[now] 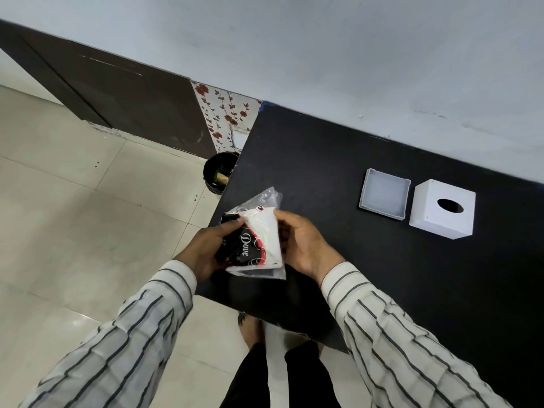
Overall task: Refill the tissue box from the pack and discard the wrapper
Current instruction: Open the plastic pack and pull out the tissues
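Note:
A tissue pack (259, 240) in a clear, black and red wrapper is held above the near left corner of the black table (368, 260). My left hand (206, 248) grips its left side, thumb on top. My right hand (303, 242) holds its right edge. The wrapper's crinkled clear end sticks up at the top. At the far right of the table stands a white cube tissue box cover (441, 210) with an oval hole on top. Just to its left lies the box's shallow white base tray (384, 194), open side up.
A small black bin (219, 172) with something green inside stands on the tiled floor by the table's far left corner. A dark cabinet and a floral panel line the wall behind it. My legs and feet show under the table's near edge.

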